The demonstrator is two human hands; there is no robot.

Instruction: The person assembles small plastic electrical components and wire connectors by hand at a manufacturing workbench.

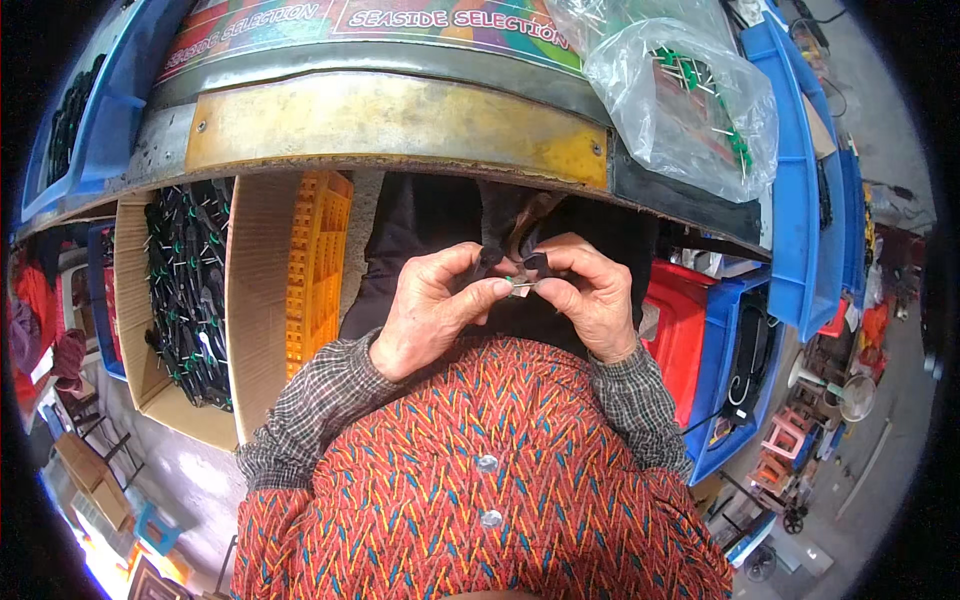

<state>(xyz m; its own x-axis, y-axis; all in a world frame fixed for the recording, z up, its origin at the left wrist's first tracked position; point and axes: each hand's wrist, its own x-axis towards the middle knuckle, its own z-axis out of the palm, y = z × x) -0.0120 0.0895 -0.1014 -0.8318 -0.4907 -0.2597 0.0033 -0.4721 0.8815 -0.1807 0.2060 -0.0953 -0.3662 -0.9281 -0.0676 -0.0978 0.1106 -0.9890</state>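
My left hand (425,312) and my right hand (598,300) are close together in front of my lap, below the bench edge. Both are closed, thumb against index finger. Between their fingertips is a small metal pin with a green end (521,286), which both hands pinch. Its ends are partly hidden by the thumbs. Black patches cover the tips of both index fingers; I cannot tell whether they are finger covers or part of a held thing. Behind the hands lies dark cloth (420,215) over my lap.
Ahead runs a bench with a worn metal edge (400,120). A clear plastic bag (690,110) of green-ended metal pins rests on its right. Left stands a cardboard box (265,290) of black and green parts, beside an orange crate (320,260). Blue bins (795,180) stand right, near a red stool (680,330).
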